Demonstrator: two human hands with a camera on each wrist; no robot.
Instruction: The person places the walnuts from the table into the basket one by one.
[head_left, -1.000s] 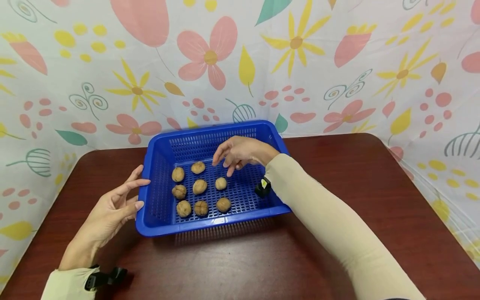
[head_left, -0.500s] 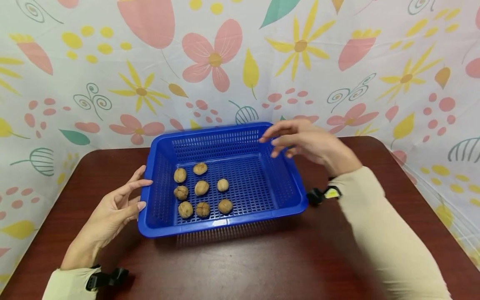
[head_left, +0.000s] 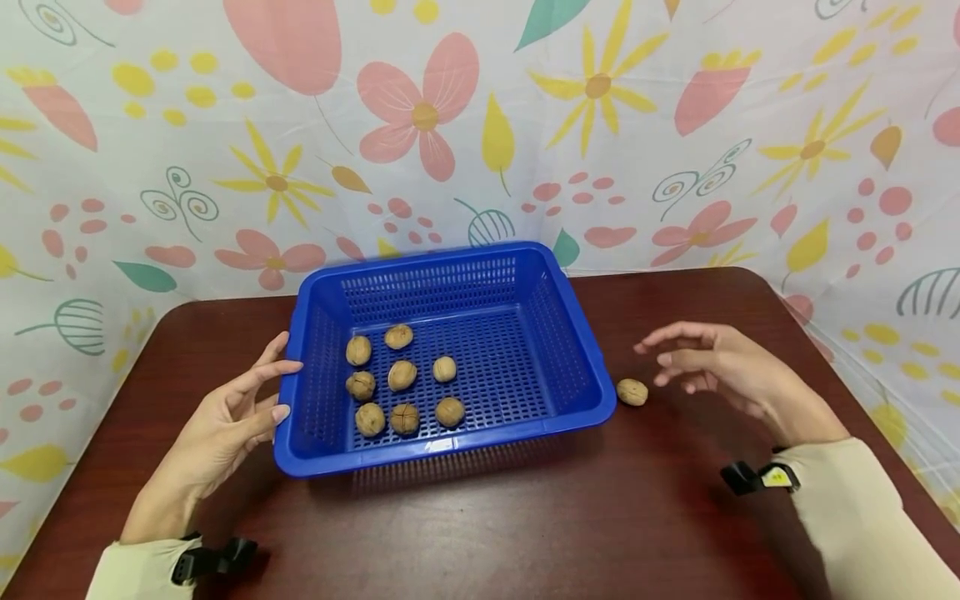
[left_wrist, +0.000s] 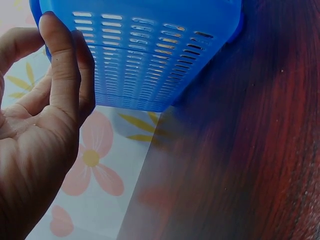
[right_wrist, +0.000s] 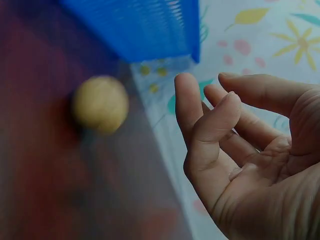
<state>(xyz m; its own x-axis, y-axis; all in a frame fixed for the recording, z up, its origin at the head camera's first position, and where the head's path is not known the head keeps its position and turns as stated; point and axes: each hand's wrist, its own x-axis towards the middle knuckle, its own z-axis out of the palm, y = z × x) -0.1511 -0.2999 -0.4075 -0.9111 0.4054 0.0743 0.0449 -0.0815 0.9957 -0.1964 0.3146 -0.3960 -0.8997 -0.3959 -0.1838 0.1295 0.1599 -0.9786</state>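
Note:
Several brown walnuts point(head_left: 402, 375) lie in loose rows on the left part of a blue plastic basket's point(head_left: 517, 427) slotted floor. My left hand point(head_left: 225, 429) holds the basket's left rim, thumb and index fingertips on top of it; in the left wrist view its fingers point(left_wrist: 65, 65) bend up to the rim. A single walnut point(head_left: 632, 392) sits on the table just outside the basket's right end, blurred in the right wrist view. To the right of this walnut is my right hand point(head_left: 720, 367), fingers loosely bent, apart from the nut, with nothing in them.
The basket stands on a dark reddish-brown table point(head_left: 465, 533), near its back edge. Behind it hangs a white cloth point(head_left: 480, 125) printed with pink, yellow and green flowers. Each wrist wears a black camera point(head_left: 213, 558) on a band.
From inside the basket, my right hand has passed over the right rim and come down over the table at right. The lone walnut now shows where my right arm was. My left hand stays put.

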